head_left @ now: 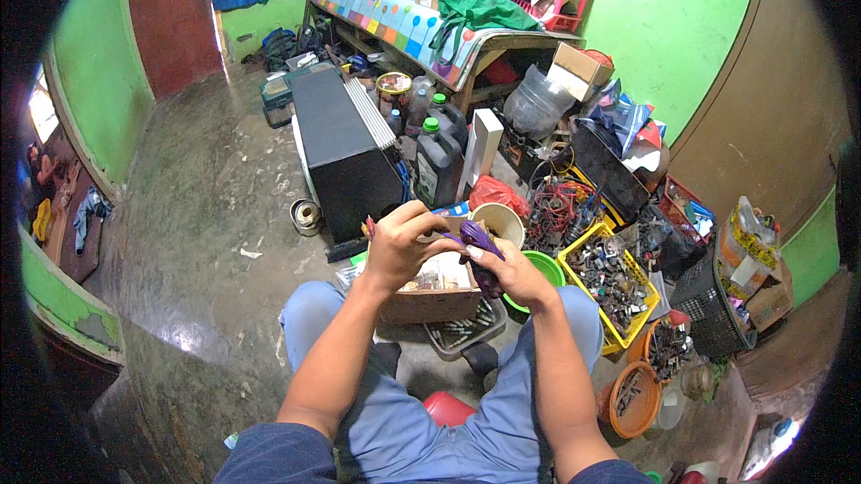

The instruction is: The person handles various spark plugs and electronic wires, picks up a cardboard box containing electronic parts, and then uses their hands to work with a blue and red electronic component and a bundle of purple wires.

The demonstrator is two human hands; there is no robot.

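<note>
A bundle of thin purple wire [478, 237] is gripped in my right hand [518, 274], with part of it hanging below the fingers. My left hand [399, 248] is closed at the bundle's left side, pinching a purple strand drawn out from it. A small red and yellow tip, too small to name, sticks out beside the left hand. Below both hands stands an open cardboard box [429, 308] with pale items inside, partly hidden by the left hand. Under it lies a clear plastic tray [466, 333] holding several small pale cylindrical pieces, between my feet.
A large black cabinet [348, 143] stands ahead to the left. Dark jerrycans with green caps [438, 165] are beside it. To the right are a yellow crate [619, 336] of small parts, tangled wires [565, 210], a green basin [548, 267] and an orange bucket [630, 430].
</note>
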